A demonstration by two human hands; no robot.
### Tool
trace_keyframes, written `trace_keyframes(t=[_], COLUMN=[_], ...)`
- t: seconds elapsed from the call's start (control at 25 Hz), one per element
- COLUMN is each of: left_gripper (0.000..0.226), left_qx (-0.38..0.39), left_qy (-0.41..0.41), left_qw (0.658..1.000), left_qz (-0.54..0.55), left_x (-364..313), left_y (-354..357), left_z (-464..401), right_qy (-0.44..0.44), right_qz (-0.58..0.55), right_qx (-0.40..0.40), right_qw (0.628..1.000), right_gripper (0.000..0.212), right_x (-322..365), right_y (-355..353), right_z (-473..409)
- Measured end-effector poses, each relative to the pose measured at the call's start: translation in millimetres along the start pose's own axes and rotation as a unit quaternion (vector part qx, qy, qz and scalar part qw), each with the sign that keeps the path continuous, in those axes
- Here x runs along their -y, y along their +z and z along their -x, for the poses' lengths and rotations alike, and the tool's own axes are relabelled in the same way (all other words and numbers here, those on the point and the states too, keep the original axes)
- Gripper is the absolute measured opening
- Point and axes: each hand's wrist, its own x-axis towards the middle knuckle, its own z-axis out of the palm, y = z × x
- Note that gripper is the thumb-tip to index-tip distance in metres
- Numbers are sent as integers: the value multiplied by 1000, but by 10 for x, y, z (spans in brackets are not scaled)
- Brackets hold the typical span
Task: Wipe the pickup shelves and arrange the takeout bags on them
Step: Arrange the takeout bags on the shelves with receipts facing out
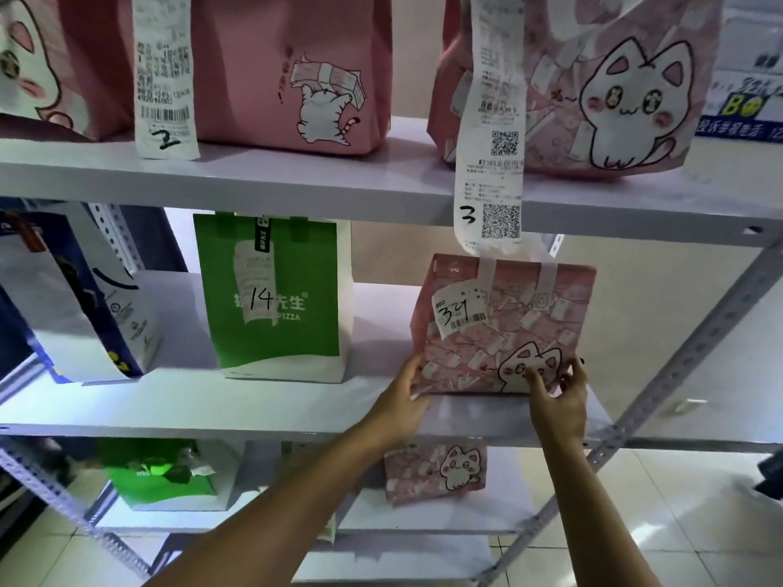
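You have before you a smooth, faintly glossy white-painted shelf board on perforated grey metal uprights, a matt pink paper bag with a cat print bearing a thin paper receipt, a matt green-and-white paper pizza bag to its left, and glossy pale floor tiles at the near right.

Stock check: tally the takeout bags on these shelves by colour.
Pink bags: 5
Green bags: 2
Blue and white bag: 1
Total: 8
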Motion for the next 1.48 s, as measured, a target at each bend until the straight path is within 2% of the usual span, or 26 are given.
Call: trace_keyframes(t=[0.12, 0.24, 0.36, 0.48, 0.6, 0.84, 1.24, 1.48], left_gripper=[67, 53, 39, 34, 32, 32, 30, 28], left_qx=[-10, -60, -111, -125, -134, -152, -160, -155], left_qy=[-2, -17, -23, -11, -17, -3, -23, -53], left_qw=[1000, 997, 992, 991, 989, 986, 984, 982], left_qz=[-16, -41, -52, -49, -55, -70, -73, -95], left_x=[-15, 49, 208, 367, 514, 758, 1333, 1834], left_y=[-13, -64, -133, -221, -324, -581, -1463, -1692], left_z=[91, 241, 451, 716, 977, 1524, 2920, 3500], right_qy=[17, 21, 0, -55, -102, -129, -98, -93], right_qz=[-9, -18, 10, 28, 61, 93, 93, 100], right_qx=[-14, -17, -6, 33, 78, 131, 183, 227], right_qw=[1000, 999, 1000, 998, 990, 979, 974, 964], right_gripper=[73, 63, 51, 43, 36, 33, 28, 28], right_x=[-7, -18, -44, -54, -72, -5, 72, -84], right_y=[-43, -33, 61, 198, 314, 469, 1036, 1240], right_z=[79, 327, 662, 981, 1295, 1954, 3745, 4542])
